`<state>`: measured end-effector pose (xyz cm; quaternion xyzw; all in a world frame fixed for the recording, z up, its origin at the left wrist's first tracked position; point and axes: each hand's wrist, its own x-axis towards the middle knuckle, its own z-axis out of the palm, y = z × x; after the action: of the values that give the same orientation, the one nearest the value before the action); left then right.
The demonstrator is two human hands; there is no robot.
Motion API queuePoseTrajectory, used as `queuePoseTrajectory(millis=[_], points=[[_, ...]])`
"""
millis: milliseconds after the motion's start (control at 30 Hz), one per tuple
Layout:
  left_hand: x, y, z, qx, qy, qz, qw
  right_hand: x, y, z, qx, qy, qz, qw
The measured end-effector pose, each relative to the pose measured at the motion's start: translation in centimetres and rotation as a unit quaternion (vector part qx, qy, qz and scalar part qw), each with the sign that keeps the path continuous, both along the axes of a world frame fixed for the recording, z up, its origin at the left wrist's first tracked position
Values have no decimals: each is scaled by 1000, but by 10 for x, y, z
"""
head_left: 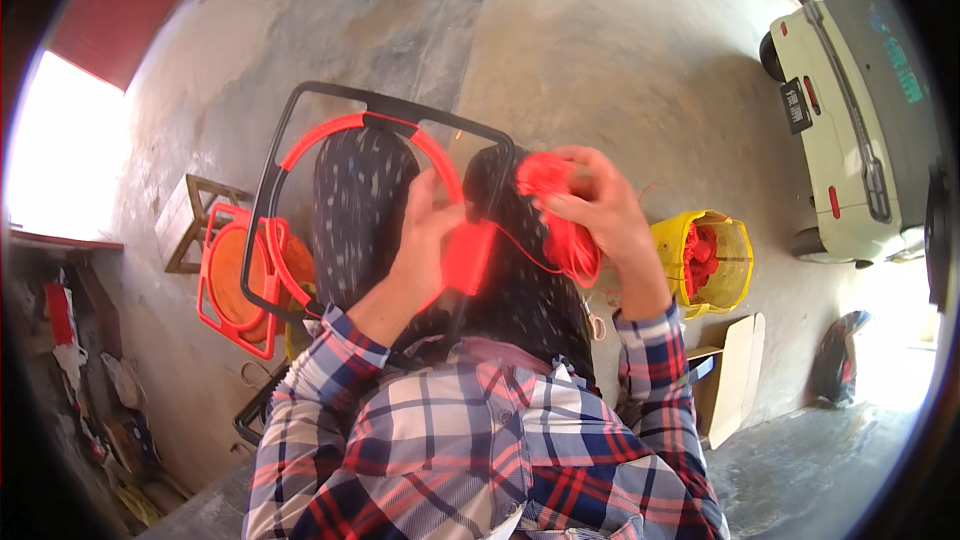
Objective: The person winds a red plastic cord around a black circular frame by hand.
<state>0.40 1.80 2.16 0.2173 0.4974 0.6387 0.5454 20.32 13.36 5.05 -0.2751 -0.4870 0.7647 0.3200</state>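
My left hand (425,235) grips the red rim of a black-framed reel (330,130) resting across my lap. My right hand (595,205) is closed around a loose bundle of red cord (570,245), held at the reel's right side. A thin red strand (515,245) runs from the bundle to a red block (468,255) on the reel by my left hand. My dark patterned trousers show through the frame. Both plaid sleeves come up from the lower edge.
An orange cable reel (235,285) stands on the concrete floor at my left, next to a wooden stool (185,220). A yellow bucket (735,270) with red cord sits at my right, near a cardboard box (735,370). A pale car (850,110) is parked far right.
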Motion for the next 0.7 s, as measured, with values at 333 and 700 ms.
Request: queuePoseTrajectory(millis=[333, 700], points=[[4, 4, 5, 135, -105, -75, 982, -75, 12, -31, 512, -296, -83, 802], [-4, 9, -20, -22, -192, -104, 976, -25, -19, -58, 409, -270, -68, 869]])
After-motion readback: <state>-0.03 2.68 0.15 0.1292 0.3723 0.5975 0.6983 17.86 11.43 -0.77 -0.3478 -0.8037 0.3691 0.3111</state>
